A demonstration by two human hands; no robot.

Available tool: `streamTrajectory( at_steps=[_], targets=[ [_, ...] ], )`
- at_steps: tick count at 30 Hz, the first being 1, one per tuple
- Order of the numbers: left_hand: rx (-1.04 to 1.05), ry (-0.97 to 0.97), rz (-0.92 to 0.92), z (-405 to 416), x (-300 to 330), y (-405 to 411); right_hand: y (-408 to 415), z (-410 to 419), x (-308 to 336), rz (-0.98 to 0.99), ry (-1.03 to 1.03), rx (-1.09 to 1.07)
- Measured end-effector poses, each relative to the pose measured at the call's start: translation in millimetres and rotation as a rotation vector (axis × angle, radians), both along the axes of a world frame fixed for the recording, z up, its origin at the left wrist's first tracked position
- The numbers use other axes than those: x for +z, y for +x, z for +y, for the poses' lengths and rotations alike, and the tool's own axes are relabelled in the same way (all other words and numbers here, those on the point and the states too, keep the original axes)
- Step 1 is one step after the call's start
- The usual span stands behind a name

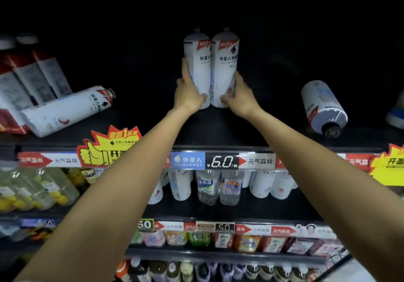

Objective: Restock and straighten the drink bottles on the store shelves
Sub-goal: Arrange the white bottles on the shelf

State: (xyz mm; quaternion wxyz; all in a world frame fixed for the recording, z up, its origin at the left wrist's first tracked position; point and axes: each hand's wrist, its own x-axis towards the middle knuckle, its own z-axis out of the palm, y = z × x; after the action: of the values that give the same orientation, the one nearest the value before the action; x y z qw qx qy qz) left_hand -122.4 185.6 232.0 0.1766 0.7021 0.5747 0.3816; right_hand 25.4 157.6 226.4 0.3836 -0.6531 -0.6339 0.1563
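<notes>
Both forearms [122,194] reach up, each grip clamped on an upright bottle [225,69], toppled bottles [65,111] flanking

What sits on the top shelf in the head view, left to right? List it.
Red-topped bottles → fallen white bottle → left hand → left upright bottle → right upright bottle → right hand → tipped bottle.

My two arms reach far up and forward, and my left hand [188,91] and right hand [238,95] curl in, thumbs nearly meeting.
</notes>
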Motion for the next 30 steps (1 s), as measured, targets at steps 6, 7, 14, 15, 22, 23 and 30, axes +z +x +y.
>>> streamTrajectory(
  at_steps=[6, 7, 14, 15, 22, 23, 30],
  targets=[
    [0.014, 0.019, 0.087, -73.5, -12.3, -15.6, 17.0, -96.2, -10.0, -0.182, 0.223, 0.1],
    [-0.007, 0.083, 0.062, -97.0, -17.8, -14.7, 20.8, -119.0, -16.6, -0.203, 0.288, 0.117],
    [-0.255, 0.728, -0.044, -210.3, -89.2, 16.4, 63.8, -235.8, -97.2, -0.446, 0.378, 0.2],
    [-0.293, 0.763, -0.007, -214.5, -105.9, 23.1, 74.0, -242.7, -112.0, -0.459, 0.332, 0.184],
    [-0.304, 0.135, 0.076, -192.1, -209.7, 91.3, 155.4, -228.2, -196.9, -0.211, 0.062, -0.006],
    [-0.271, 0.038, 0.009, -184.7, -217.5, 104.9, 161.7, -219.5, -205.3, -0.14, 0.038, -0.049],
    [0.019, 0.024, -0.185, -129.3, -254.5, 191.1, 167.6, -144.1, -247.3, 0.106, 0.058, -0.181]
  ],
)
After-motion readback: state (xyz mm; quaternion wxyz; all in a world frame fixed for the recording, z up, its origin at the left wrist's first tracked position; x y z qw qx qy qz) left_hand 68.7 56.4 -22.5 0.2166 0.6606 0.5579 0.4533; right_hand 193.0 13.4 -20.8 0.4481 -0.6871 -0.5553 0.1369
